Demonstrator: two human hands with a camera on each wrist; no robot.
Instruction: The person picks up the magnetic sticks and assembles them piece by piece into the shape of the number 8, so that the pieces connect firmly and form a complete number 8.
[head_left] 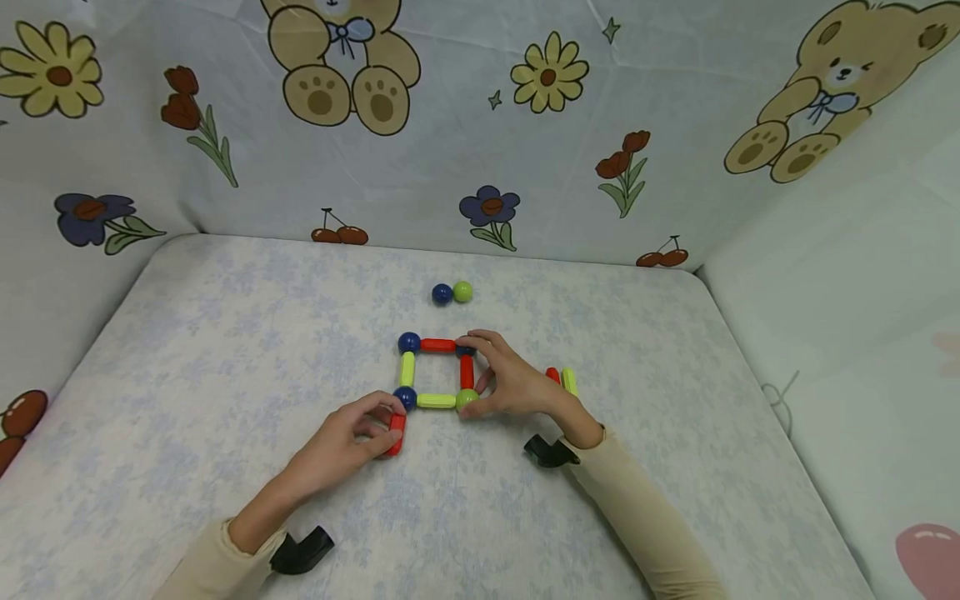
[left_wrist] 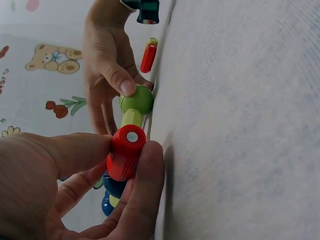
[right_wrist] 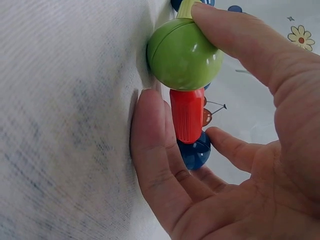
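A square of magnetic rods and balls (head_left: 437, 401) lies on the table, with blue balls at three corners and a green ball (head_left: 467, 399) at the near right. My left hand (head_left: 337, 450) pinches a red magnetic rod (left_wrist: 120, 161) between thumb and fingers, its far end at the near-left blue ball (head_left: 406, 397). My right hand (head_left: 517, 385) grips the square's right side. Its thumb lies on the green ball, and the index finger reaches the far-right blue ball (right_wrist: 195, 152). Between these two balls runs another red rod (right_wrist: 188, 116), with the other fingers curled beside it.
Beyond the square, a loose blue ball (head_left: 442, 294) and a light green ball (head_left: 462, 291) sit side by side. A red rod (head_left: 552, 375) and a yellow-green rod (head_left: 570, 382) lie beyond my right wrist, partly hidden by it. Printed cloth walls (head_left: 450, 158) bound the table.
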